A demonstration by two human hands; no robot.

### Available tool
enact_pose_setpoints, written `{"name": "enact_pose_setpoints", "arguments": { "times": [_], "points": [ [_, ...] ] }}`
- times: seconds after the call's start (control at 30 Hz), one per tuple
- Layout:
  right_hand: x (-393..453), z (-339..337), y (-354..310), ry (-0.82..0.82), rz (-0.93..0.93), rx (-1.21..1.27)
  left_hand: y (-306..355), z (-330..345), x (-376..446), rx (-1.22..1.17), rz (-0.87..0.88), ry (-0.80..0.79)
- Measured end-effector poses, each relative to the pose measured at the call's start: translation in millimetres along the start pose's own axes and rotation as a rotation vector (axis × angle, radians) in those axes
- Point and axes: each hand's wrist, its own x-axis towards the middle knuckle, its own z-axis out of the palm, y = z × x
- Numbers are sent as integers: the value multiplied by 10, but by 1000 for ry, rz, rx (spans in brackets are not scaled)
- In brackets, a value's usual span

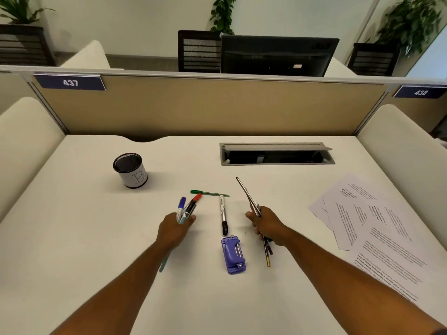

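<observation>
My left hand (pixel 173 229) grips a bunch of markers (pixel 187 207) with blue and red caps pointing away from me; a teal pen end sticks out below the wrist. My right hand (pixel 268 226) grips a bundle of thin pens and pencils (pixel 249 197) whose tips point up and away, and their lower ends reach toward me. Between the hands a black-capped white marker (pixel 223 213) lies on the white desk (pixel 84 238). A green pen (pixel 210 193) lies crosswise just beyond it. A black mesh pen cup (pixel 130 170) marked "B" stands at the back left.
A purple hole punch (pixel 233 255) lies near the front, below the loose marker. Printed paper sheets (pixel 377 228) are spread at the right. An open cable tray (pixel 275 154) is set into the desk at the back right, below the tan partition.
</observation>
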Motion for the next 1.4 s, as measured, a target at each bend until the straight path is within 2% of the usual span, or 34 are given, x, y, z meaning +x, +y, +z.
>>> {"name": "enact_pose_setpoints", "arguments": {
  "times": [0.17,0.33,0.5,0.63,0.8,0.9,1.03,1.23,1.4],
  "points": [
    [218,166,-228,3,-24,-125,130,-62,248,163,55,144],
    [412,392,-424,85,-26,-304,185,-21,433,340,57,124],
    [483,582,-462,98,-40,-539,148,21,540,547,47,69],
    [470,592,-404,92,-65,-571,36,65,548,574,103,52],
    [389,533,-455,149,-212,-557,-10,144,475,533,105,66],
    [481,509,-646,217,-345,-668,-2,178,464,408,61,68],
    [677,539,-900,190,-457,-847,84,192,496,179,-9,139],
    [916,710,-944,90,-616,-1112,159,177,552,-367,-237,203],
    [941,769,-758,68,-622,-1216,102,161,527,-509,-251,192]
  ]
}}
